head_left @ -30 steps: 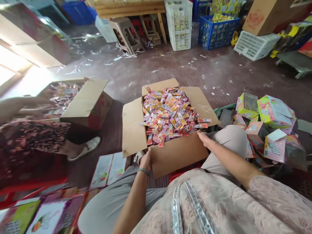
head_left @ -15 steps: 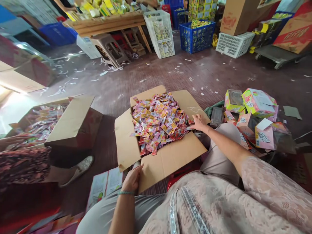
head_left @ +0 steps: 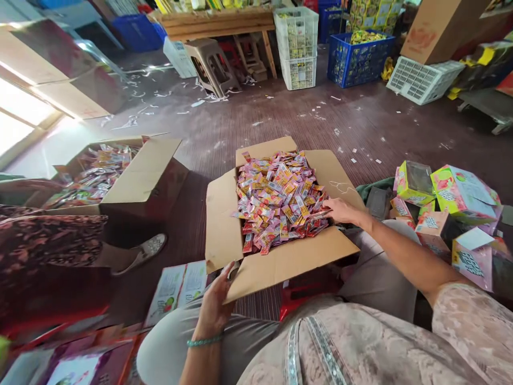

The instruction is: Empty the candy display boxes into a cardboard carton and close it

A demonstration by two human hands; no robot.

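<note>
- Steadying open brown cardboard box [head_left: 222,216], centre, probably: left hand [head_left: 214,302] at its near flap [head_left: 292,264], fingers hidden, grip unclear.
- Right hand [head_left: 345,212] seemingly pinching pink-yellow plastic packets [head_left: 319,215] inside box's right edge.

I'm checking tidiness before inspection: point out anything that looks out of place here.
White scraps litter the dark floor around the beige stool, like uncleared waste. On the right, small printed boxes lie jumbled at odd angles rather than stacked.
</note>
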